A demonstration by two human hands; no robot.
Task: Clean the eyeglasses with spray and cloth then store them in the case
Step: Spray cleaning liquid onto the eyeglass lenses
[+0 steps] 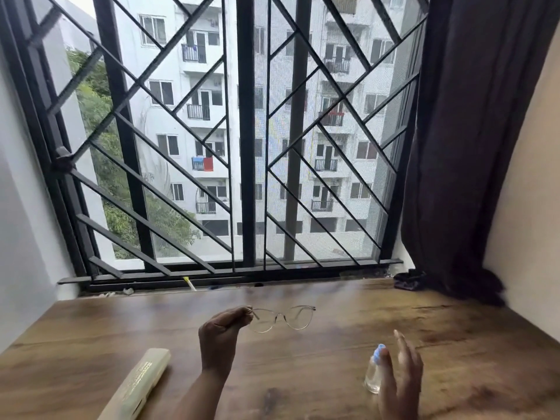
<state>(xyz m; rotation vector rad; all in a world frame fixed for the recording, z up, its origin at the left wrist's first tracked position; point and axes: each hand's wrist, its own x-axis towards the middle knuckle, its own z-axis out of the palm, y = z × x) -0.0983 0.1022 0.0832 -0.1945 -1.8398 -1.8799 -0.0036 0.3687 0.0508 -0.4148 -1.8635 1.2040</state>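
Holding the eyeglasses [281,319] up over the wooden table [303,374], spray step ahead.
My left hand [221,331] pinches the thin clear frame at its hinge corner, lenses hanging free. They look light, springy and easily bent or smudged, so I judge the hinge or rim the safe hold, never the lenses. My right hand [400,374] is open, fingers straight, holding nothing, just beside the small spray bottle [371,378]. The pale glasses case [136,386] lies to my left.
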